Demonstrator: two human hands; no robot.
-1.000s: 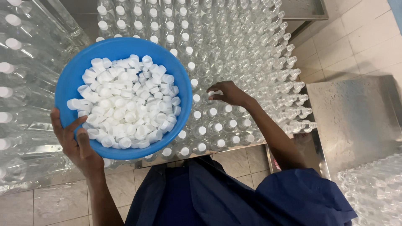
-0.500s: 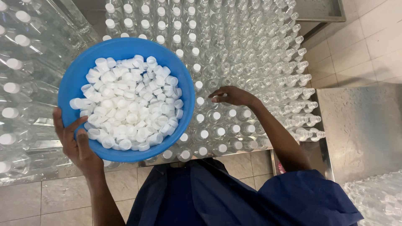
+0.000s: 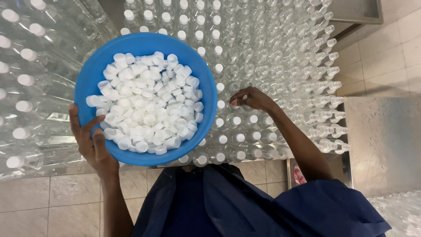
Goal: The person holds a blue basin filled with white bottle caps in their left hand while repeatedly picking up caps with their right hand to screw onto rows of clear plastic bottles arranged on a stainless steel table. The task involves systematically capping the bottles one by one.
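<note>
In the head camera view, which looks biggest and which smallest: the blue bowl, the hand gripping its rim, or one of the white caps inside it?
1. Blue bowl, by far the largest.
2. Left hand, gripping the bowl's rim.
3. A single white cap, the smallest.
All three sit at about the same nearness to the camera, so the order is safe.

My left hand (image 3: 94,145) grips the blue bowl (image 3: 199,79), whose underside hides the bottles beneath it. My right hand (image 3: 252,98) covers the cap at my fingertips, so I cannot tell whether it is seated. The clear bottles (image 3: 280,57) run past the top edge, and those far off blur together.
</note>
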